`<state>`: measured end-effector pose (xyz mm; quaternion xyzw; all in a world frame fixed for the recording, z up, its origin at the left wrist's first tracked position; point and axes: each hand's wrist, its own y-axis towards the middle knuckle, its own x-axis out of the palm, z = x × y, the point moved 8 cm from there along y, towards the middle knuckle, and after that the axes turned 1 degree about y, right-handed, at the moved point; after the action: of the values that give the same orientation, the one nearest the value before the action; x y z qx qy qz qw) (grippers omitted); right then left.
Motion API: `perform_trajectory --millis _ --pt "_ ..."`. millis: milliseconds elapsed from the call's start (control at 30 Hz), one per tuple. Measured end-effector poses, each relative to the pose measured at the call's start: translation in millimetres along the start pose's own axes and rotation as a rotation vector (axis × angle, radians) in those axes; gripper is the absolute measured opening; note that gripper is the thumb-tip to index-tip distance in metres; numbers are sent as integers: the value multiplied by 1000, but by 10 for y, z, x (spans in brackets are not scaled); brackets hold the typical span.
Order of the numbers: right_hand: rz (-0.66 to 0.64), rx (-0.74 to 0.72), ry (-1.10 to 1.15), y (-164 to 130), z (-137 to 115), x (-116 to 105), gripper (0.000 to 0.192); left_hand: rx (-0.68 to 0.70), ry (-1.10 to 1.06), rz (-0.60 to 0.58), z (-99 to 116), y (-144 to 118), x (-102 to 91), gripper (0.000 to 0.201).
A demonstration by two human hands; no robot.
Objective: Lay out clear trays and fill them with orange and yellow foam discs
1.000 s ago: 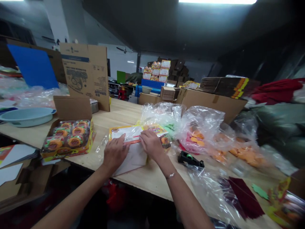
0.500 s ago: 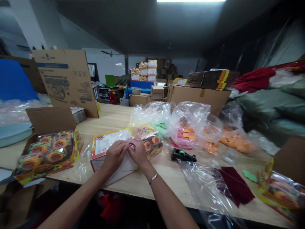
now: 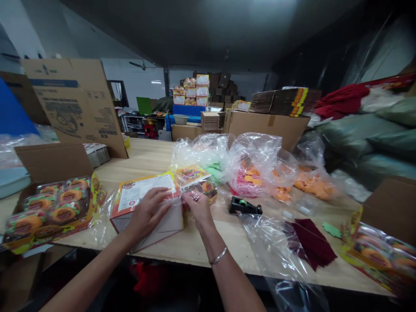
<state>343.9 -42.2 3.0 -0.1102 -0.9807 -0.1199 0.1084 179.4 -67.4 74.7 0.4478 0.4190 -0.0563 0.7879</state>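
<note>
Since a second ago the view has swung to the right, so the open tray of orange sweets (image 3: 52,208) now sits further toward the left edge, and the two hands have drawn apart along the near edge of the box they work on. Half a second ago their fingertips met at the middle of that edge; now the left hand (image 3: 147,213) lies flat on top of the printed box (image 3: 146,203), fingers spread over its white label and the clear plastic wrap (image 3: 107,225) around it, its grip open and pressing down. The right hand (image 3: 197,207) is at the box's right end, its grip closed on a pinch of the plastic wrap there, a bracelet on its wrist. The box rests on the wooden table (image 3: 149,158) just in front of the person, slightly tilted, with its right end touching a smaller colourful packet (image 3: 191,175). Just right of the right hand lies a black tape dispenser (image 3: 244,206). Behind it stand clear bags of green, pink and orange pieces (image 3: 256,173). A dark red sheet (image 3: 312,242) lies under loose plastic near the right. A large cardboard carton (image 3: 74,104) stands upright at the far left of the table.
</note>
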Motion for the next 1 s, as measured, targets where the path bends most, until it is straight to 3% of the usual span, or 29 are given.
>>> perform_trajectory --millis 133,233,333,400,467,533,567,633,700,833,900,1000 --pt "-3 296 214 -38 501 -49 39 -224 221 -40 -153 111 72 39" --pt "-19 463 343 -29 764 61 39 -162 524 -127 -64 145 207 42" --pt "-26 500 384 -45 926 62 38 -50 687 -139 17 98 267 41" --pt "13 483 308 -136 1014 -103 39 -8 707 -147 -6 51 275 41" --pt "179 378 140 -293 996 -431 37 19 718 -153 -64 19 270 42" --pt "365 133 -73 -493 753 -705 30 42 726 -151 -109 3 269 43" --pt "400 -30 -174 -586 566 -727 26 47 730 -145 -122 0 271 43" --pt "322 -317 -338 -692 227 -509 29 51 733 -128 -123 -7 274 45" --pt "167 -442 -441 -643 89 -130 38 47 727 -113 -107 -18 274 46" --pt "8 -290 -382 -291 388 376 47 76 686 -130 -93 -63 270 43" --pt "-32 -264 -295 -242 567 451 46 89 668 -130 -126 -92 234 45" --pt "-105 -293 -227 -401 716 399 44 112 629 -109 -202 -145 144 47"
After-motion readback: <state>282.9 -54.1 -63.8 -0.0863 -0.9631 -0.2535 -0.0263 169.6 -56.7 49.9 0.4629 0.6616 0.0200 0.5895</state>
